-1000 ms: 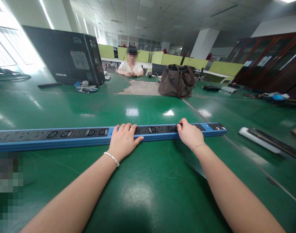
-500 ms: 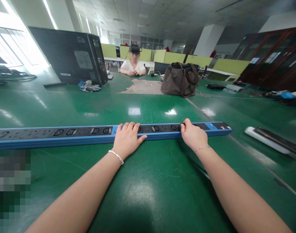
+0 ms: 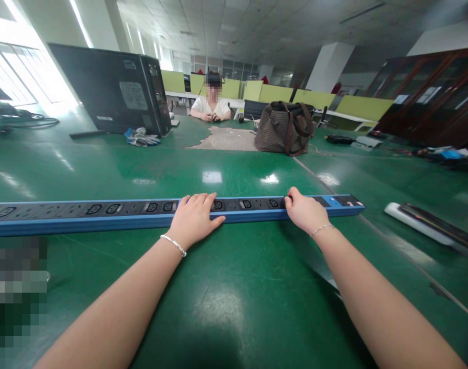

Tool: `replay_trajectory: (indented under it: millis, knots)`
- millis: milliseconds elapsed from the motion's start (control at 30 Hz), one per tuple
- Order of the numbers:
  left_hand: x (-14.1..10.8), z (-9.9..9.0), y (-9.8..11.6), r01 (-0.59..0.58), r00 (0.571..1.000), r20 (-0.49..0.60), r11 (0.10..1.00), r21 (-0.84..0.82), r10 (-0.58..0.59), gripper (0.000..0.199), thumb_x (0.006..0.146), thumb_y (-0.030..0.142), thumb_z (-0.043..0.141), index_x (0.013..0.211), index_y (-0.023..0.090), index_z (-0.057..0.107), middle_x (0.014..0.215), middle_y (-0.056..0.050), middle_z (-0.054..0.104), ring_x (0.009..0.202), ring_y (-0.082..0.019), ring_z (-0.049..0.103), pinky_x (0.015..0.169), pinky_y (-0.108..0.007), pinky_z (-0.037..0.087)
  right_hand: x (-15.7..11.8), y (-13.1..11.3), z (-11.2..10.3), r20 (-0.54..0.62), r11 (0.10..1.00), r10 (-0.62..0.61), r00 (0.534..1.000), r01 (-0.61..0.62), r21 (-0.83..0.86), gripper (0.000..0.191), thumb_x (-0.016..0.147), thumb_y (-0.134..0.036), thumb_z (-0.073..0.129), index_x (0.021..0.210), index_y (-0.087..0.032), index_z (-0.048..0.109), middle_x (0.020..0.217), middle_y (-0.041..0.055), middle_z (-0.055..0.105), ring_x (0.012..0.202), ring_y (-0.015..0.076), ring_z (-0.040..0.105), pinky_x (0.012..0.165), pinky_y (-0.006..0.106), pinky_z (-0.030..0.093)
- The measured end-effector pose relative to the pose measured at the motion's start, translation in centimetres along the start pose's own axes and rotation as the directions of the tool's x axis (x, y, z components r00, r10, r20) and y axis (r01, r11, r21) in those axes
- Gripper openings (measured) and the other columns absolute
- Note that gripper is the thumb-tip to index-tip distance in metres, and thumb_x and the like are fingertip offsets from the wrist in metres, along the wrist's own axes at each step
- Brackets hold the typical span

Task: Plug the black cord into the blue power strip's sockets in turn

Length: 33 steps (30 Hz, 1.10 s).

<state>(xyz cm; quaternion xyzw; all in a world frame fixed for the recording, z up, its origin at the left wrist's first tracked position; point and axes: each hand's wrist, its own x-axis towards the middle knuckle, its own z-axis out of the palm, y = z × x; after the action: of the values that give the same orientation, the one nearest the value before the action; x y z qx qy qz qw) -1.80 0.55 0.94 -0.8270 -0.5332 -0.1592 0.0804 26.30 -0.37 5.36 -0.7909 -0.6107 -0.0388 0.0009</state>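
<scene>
Across the green desk (image 3: 226, 256), right in front of us, lies a long blue power strip (image 3: 153, 221), going from the left edge of our view to just past our right hand (image 3: 306, 212). We think the work is part way along: a small dark piece (image 3: 285, 201) is at the strip, but our fingers hide most of it, so we cannot tell if it sits all the way in. The sockets (image 3: 93, 209) we can see on its left have nothing in them, and we cannot say if any are left to do. Our left hand (image 3: 193, 218) lies palm down over the strip, its grip spread, with fingers on top and the thumb out along the near side. Our right grip is pressed together and seems to pinch the dark piece. Both arms (image 3: 114, 297) reach forward from the bottom corners, and our right hand bends to the left at the wrist.
</scene>
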Motion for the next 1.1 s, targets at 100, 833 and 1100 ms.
replay_trajectory:
  millis: [100, 833, 1100]
  knots:
    - [0.0, -0.4, -1.6, 0.027, 0.997, 0.068, 0.999, 0.037, -0.030, 0.073, 0.077, 0.066, 0.047, 0.131, 0.017, 0.045, 0.129, -0.015, 0.056, 0.120, -0.031, 0.049, 0.101, -0.046, 0.033, 0.6, 0.4, -0.2, 0.025, 0.999, -0.033, 0.999, 0.032, 0.031, 0.036, 0.092, -0.036, 0.029, 0.111, -0.019, 0.054, 0.087, 0.0137, 0.068, 0.082, 0.0273, 0.065, 0.068, 0.034, 0.043]
    - [0.9, 0.5, -2.6, 0.048, 0.999, -0.005, 0.995, 0.086, -0.048, 0.071, 0.076, 0.072, 0.044, 0.121, 0.018, 0.053, 0.113, -0.012, 0.064, 0.109, -0.029, 0.055, 0.094, -0.041, 0.036, 1.1, -0.2, 1.5, -0.135, 0.993, 0.061, 0.989, -0.047, 0.105, 0.038, 0.092, -0.038, 0.030, 0.114, -0.021, 0.056, 0.088, 0.0129, 0.069, 0.081, 0.0272, 0.065, 0.070, 0.034, 0.043]
    - [1.0, 0.7, -2.6, 0.055, 0.998, -0.036, 0.996, 0.074, -0.052, 0.070, 0.076, 0.070, 0.045, 0.121, 0.018, 0.053, 0.116, -0.012, 0.063, 0.110, -0.029, 0.054, 0.095, -0.041, 0.035, 1.6, -0.4, 1.7, -0.139, 0.987, 0.096, 0.986, -0.076, 0.142, 0.039, 0.091, -0.039, 0.031, 0.116, -0.022, 0.055, 0.088, 0.0123, 0.069, 0.082, 0.0267, 0.064, 0.070, 0.034, 0.044]
